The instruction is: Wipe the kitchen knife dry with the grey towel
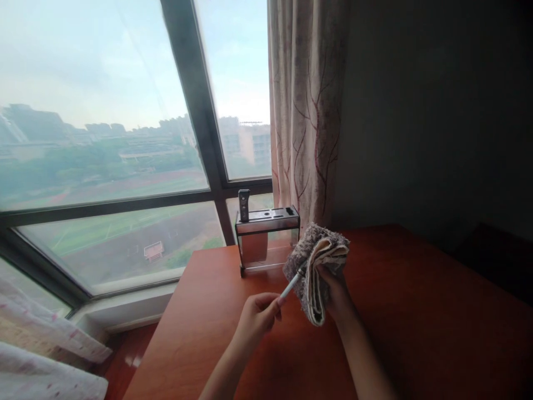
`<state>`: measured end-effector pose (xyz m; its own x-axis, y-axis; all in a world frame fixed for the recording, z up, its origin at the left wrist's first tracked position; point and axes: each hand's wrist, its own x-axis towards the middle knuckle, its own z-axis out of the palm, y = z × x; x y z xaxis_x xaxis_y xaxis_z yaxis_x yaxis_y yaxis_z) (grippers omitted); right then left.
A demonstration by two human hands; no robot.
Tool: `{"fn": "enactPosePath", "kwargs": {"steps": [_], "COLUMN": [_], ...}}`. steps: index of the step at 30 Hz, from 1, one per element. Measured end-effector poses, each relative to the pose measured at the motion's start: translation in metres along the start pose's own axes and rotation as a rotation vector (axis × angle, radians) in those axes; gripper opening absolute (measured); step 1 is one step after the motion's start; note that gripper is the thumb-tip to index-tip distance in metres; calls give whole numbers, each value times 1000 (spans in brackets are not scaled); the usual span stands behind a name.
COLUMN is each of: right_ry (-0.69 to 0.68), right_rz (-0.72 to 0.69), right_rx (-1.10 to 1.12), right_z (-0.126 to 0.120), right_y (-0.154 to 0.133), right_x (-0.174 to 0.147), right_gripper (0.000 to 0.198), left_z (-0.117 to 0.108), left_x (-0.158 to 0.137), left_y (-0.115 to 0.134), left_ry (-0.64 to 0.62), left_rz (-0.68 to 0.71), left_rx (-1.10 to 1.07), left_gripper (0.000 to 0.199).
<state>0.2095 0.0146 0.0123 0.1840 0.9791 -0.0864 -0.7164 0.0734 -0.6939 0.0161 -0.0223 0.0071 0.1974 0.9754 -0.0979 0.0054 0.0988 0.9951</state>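
My left hand (261,315) is closed in a pinch round the end of a slim utensil with a white handle (290,286). Its metal neck runs into a folded grey-brown fluffy cloth (306,247), which hides the far end, so its kind does not show. My right hand (333,283) grips the cloth from the right side, its fingers mostly behind the folds. Just beyond the cloth a clear-sided knife block (268,225) stands upright on the table. One knife with a dark handle (244,205) sits in its left slot, its blade showing through the clear side.
A reddish-brown wooden table (200,322) lies under both hands. Behind it rise a dark-framed window (208,139) and a patterned curtain (306,111). More pale curtain fabric (45,366) hangs at the lower left, beside the window sill (133,305). The right side is dark.
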Motion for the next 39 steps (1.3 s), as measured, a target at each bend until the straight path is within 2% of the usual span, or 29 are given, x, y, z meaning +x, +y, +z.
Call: {"fn": "enactPosePath", "kwargs": {"steps": [3, 8, 12, 20, 26, 29, 33, 37, 39], "right_ry": [-47, -53, -51, -79, -78, -108, -103, -117, -138], "right_rz": [45, 111, 148, 190, 151, 108, 72, 41, 28], "right_rx": [61, 156, 228, 249, 258, 237, 111, -4, -53], "right_z": [-2, -1, -1, -5, -4, -6, -12, -11, -6], "right_y": [1, 1, -1, -4, -1, 5, 16, 21, 20], "right_x": [1, 1, 2, 4, 2, 0, -1, -3, -6], "right_gripper": [43, 36, 31, 32, 31, 35, 41, 42, 41], "left_z": [-3, -9, -9, -14, -13, -6, 5, 10, 10], "left_x": [1, -1, -4, -3, -2, -4, -6, -8, -7], "left_y": [-3, -5, 2, 6, 3, 3, 1, 1, 2], "left_ry": [127, 291, 302, 342, 307, 191, -3, -121, -147], "left_rz": [120, 323, 420, 469, 451, 412, 223, -2, -69], "left_rx": [120, 335, 434, 389, 338, 366, 261, -11, -116], "left_gripper": [36, 23, 20, 26, 22, 25, 41, 41, 42]}}
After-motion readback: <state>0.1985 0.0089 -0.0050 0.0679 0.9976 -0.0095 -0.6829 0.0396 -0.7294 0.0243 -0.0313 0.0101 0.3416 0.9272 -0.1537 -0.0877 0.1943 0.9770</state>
